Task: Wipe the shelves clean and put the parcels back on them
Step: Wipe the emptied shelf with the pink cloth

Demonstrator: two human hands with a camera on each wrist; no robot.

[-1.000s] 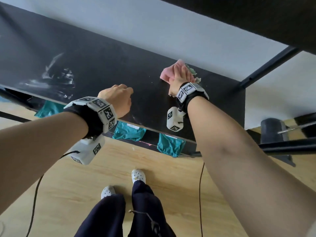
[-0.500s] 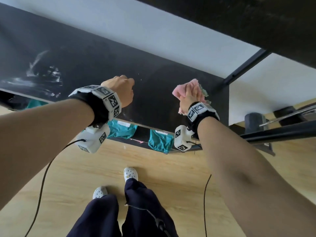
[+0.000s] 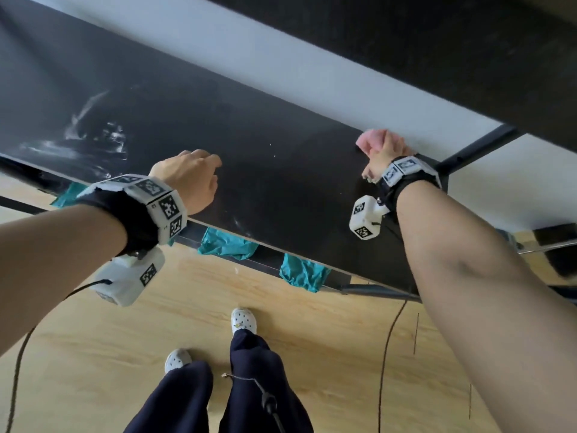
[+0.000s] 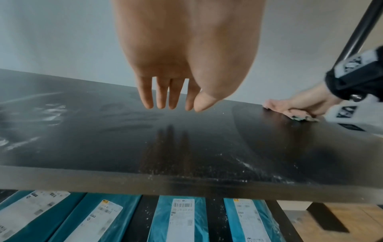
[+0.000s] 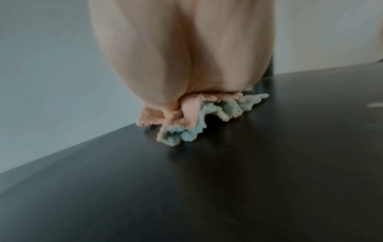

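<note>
Right hand (image 3: 385,151) is pressing a bunched pink-and-green cloth (image 5: 199,117) onto the black shelf (image 3: 281,170), at the far right corner beside the upright post (image 3: 474,148). Its fingers are hidden under the palm in the right wrist view, and in the head view only the back of the hand is showing; the cloth is bulging out past the knuckles, so the hand is gripping it.

Left hand (image 4: 186,54) is hovering above the shelf, well apart from the right hand, holding nothing; fingers (image 4: 161,95) are hanging straight and close together, clear of the surface, with their reflection showing below.

White dust smears (image 3: 90,132) are lying on the shelf left of the left hand.

Teal parcels (image 4: 180,219) with white labels are lying side by side on the lower shelf (image 4: 136,217) beneath both hands; each is cut off by the shelf edge above or the frame, label text mostly unreadable.
</note>
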